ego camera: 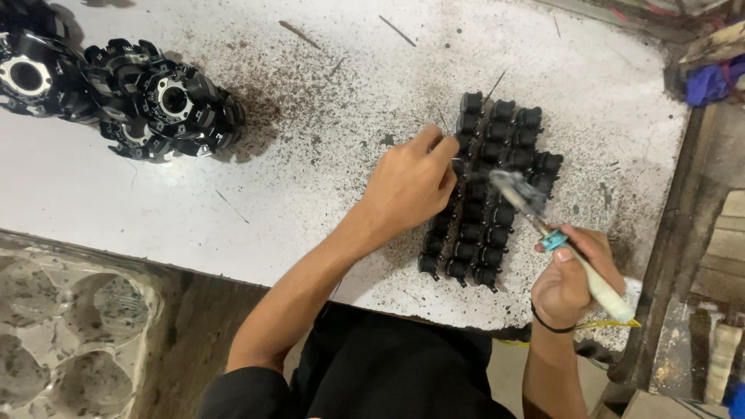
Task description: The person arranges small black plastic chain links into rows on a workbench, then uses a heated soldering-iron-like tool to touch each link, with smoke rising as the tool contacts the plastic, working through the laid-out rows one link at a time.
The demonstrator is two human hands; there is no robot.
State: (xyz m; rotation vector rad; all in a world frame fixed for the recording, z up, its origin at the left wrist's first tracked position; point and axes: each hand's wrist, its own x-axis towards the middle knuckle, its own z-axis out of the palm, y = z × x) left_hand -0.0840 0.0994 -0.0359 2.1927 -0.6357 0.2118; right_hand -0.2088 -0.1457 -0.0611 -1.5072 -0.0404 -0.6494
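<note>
My left hand (pixel 410 185) rests on a block of several small black parts (pixel 497 167) set in rows on the stained white tabletop (pixel 326 93). Its fingertips pinch something thin at the block's upper left edge; what it is cannot be made out. My right hand (pixel 570 275) grips the pale handle of a soldering iron (pixel 543 225). The iron's tip points up and left over the middle of the black parts. A dark band sits on my right wrist.
A pile of black round wound parts with metal centres (pixel 147 101) lies at the table's far left. A clear moulded tray (pixel 70 334) sits below the table edge at lower left. Wooden pieces and blue cloth (pixel 710 81) crowd the right side.
</note>
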